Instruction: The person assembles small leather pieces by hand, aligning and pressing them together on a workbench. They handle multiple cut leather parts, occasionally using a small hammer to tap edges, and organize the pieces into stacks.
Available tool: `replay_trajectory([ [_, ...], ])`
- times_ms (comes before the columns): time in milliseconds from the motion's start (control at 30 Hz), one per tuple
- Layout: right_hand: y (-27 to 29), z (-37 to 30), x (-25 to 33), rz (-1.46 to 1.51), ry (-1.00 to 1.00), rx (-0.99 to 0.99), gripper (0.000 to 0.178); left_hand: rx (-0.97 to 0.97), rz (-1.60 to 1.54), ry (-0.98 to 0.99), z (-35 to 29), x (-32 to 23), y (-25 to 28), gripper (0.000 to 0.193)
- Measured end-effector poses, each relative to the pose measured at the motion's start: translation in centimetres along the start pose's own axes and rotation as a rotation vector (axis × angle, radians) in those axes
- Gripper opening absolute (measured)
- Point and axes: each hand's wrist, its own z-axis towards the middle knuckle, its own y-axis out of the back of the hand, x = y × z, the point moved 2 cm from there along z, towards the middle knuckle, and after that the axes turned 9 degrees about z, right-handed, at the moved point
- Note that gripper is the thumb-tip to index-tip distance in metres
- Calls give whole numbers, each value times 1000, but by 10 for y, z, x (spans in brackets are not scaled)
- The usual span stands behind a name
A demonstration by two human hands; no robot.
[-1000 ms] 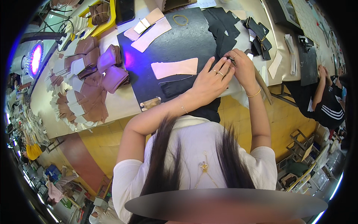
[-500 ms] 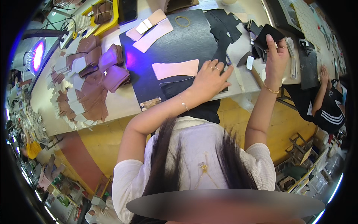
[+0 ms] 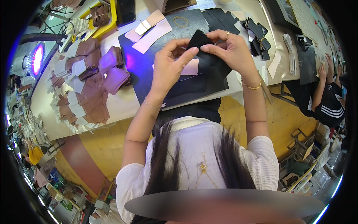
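Over the dark work mat (image 3: 140, 84), a small black leather-like piece (image 3: 199, 40) with a jagged edge is held up between both hands. My left hand (image 3: 169, 63) pinches its left side with thumb and fingers. On the other side, my right hand (image 3: 233, 50) grips it, thumb across its front. Partly hidden under the hands lies a pale pink piece (image 3: 192, 67) on the mat. Higher up on the mat are pink strips (image 3: 153, 35) with a small white piece (image 3: 143, 27) on top, and a rubber band (image 3: 181, 21).
Fanned stacks of brown leather pieces (image 3: 89, 97) cover the table's left side, near a glowing lamp (image 3: 37, 61). Behind them stands a yellow tray (image 3: 112, 22). Black cut pieces (image 3: 222, 21) and a banded black bundle (image 3: 257, 37) lie at right. A co-worker (image 3: 328, 100) sits farther right.
My right hand has brought the black piece leftward from the right side to over the mat. My left hand has risen off the mat and taken hold of it too.
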Motion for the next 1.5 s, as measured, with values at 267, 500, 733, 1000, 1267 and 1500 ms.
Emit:
replay_trajectory([
  [267, -2, -33, -47, 267, -482, 224, 23, -68, -127, 225, -39, 27, 73, 20],
  [500, -29, -39, -79, 261, -471, 82, 22, 4, 62, 519, -58, 63, 80, 22],
  [733, -44, -23, -70, -69, -315, 22, 22, 16, 193, 577, -53, 69, 85, 26],
  [1000, -42, -17, -73, -133, -338, 25, 20, 20, 237, 593, -49, 70, 81, 27],
  [1267, -43, -14, -71, -173, -353, 34, 20, 25, 255, 612, -47, 71, 82, 27],
  [1500, -45, -14, -70, -186, -347, 23, 21, 19, 273, 617, -46, 72, 81, 28],
])
